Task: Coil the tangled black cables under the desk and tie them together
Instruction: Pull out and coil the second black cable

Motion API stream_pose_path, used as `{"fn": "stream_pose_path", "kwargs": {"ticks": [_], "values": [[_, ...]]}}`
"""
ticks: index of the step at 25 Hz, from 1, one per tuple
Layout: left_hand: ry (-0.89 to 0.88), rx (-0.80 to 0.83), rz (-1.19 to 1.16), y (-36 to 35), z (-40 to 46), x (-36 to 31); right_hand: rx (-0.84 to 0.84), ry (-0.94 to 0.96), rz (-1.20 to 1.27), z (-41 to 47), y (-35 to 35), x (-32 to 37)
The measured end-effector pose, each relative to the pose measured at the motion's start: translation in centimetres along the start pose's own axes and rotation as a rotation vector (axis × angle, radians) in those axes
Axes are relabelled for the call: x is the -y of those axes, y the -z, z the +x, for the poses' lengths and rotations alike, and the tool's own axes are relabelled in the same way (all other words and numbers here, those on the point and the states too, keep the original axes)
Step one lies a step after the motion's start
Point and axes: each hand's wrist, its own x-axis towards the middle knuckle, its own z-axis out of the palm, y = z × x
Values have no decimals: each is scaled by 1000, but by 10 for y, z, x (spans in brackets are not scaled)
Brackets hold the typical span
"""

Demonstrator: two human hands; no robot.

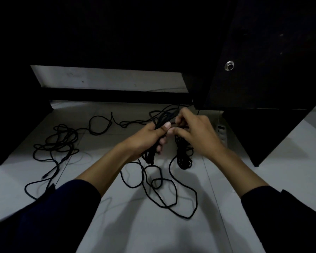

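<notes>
Thin black cables lie tangled on the pale floor under the desk. My left hand [150, 136] is closed around a gathered bundle of cable loops [150, 156] that hangs below the fist. My right hand [193, 132] pinches a cable strand just right of my left thumb. A tighter coiled bundle [184, 157] hangs or lies below my right hand. Loose loops [171, 196] trail on the floor toward me. Another tangle [60, 141] lies at the left, with a plug end [44, 177].
Dark desk panels stand at the left [11, 125] and right [263, 139]. A black crossbar [117, 96] runs along the back. A white power strip [222, 130] sits by the right panel. A metal fitting [229, 66] shows on the right panel.
</notes>
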Motion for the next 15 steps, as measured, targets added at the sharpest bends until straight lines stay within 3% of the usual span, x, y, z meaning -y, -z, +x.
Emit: {"fn": "stream_pose_path", "kwargs": {"ticks": [6, 10, 12, 15], "values": [[69, 63, 27, 8, -3, 0, -12, 74, -63, 4, 5, -5], [71, -7, -143, 12, -1, 6, 121, -91, -15, 4, 15, -11], [42, -25, -193, 7, 3, 9, 112, -265, 302, 3, 11, -5], [-13, -33, -105, -3, 5, 11, -39, -467, 809, 6, 2, 12]]}}
